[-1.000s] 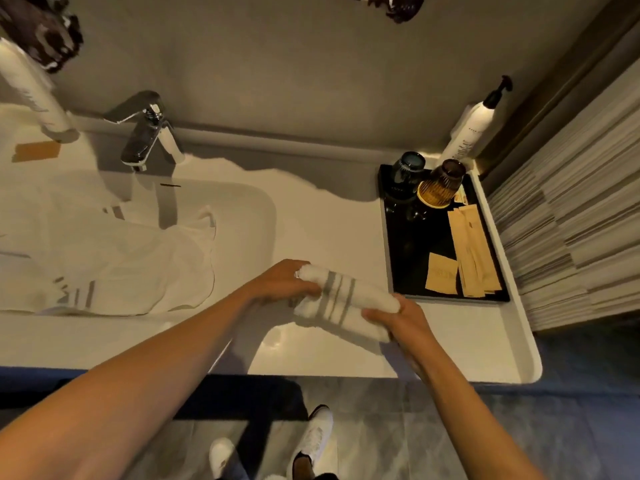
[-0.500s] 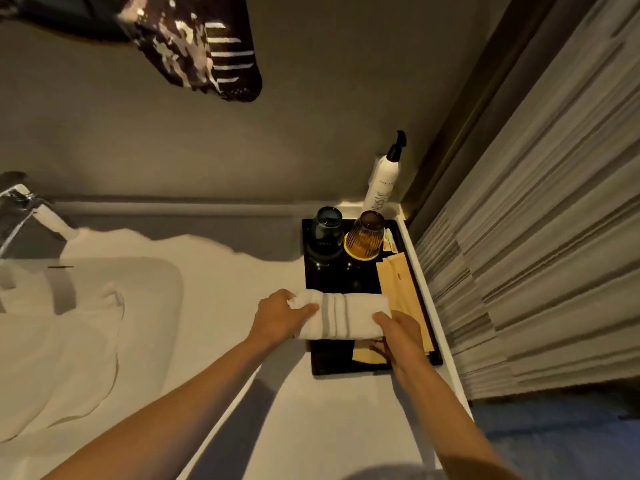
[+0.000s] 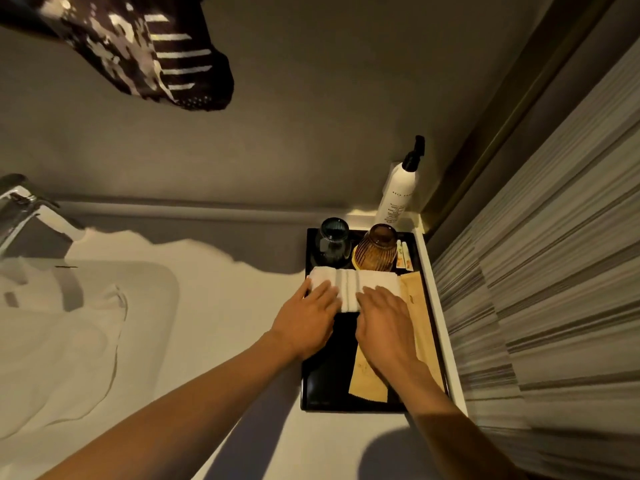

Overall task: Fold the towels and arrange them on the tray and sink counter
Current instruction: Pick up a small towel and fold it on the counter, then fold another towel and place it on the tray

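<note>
Across the lower frame runs the white sink counter, its basin at the left holding a large unfolded white towel that spills over the rim. At the far left edge stands a chrome faucet, partly cut off. On the counter's right end sits a black tray, set close against the striped wall.

Both forearms reach in from below. The left hand lies flat, fingers straight, pressing on the left half of a folded white towel; the right hand lies likewise flat, fingers extended, on its right half. Neither hand grips. The folded towel, marked with grey stripes at its centre, rests crosswise on the tray, just in front of two upturned glasses.

Tan paper packets lie along the tray's right side, partly under the right wrist. The dark blue glass and amber ribbed glass stand side by side at the tray's far end. Behind them, off the tray, a white pump bottle stands in the corner.
</note>
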Action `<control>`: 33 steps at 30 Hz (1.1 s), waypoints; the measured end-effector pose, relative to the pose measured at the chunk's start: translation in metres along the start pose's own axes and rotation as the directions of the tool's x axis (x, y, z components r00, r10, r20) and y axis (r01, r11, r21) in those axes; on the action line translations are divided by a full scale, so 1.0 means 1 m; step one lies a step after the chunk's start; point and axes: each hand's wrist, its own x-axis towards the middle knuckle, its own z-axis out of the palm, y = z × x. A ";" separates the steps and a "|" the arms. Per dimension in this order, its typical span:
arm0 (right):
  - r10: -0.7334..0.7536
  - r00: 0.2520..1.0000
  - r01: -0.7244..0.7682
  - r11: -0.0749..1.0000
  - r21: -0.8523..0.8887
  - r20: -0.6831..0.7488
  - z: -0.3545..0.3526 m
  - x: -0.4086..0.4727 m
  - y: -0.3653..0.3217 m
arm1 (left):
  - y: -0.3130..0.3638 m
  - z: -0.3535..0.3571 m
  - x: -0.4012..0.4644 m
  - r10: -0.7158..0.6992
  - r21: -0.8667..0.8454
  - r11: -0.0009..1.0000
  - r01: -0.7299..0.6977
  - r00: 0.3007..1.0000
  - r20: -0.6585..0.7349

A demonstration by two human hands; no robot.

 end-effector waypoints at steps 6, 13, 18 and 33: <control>0.027 0.970 -0.009 0.997 -0.075 0.243 -0.006 0.008 -0.007 | -0.006 -0.004 0.011 -0.058 0.014 0.998 0.057 0.986 0.158; -0.083 0.997 0.082 0.996 0.016 0.009 -0.024 0.026 -0.096 | -0.054 -0.020 -0.055 -0.068 -0.178 0.983 0.046 0.990 -0.120; -0.205 0.979 0.205 0.978 0.040 0.003 -0.008 0.039 -0.201 | -0.126 -0.006 -0.149 -0.332 -0.247 0.924 0.291 0.932 -0.146; -0.347 0.790 0.276 0.938 0.212 0.506 0.149 -0.036 -0.468 | -0.319 0.131 -0.433 -0.854 -0.069 0.456 0.887 0.458 0.245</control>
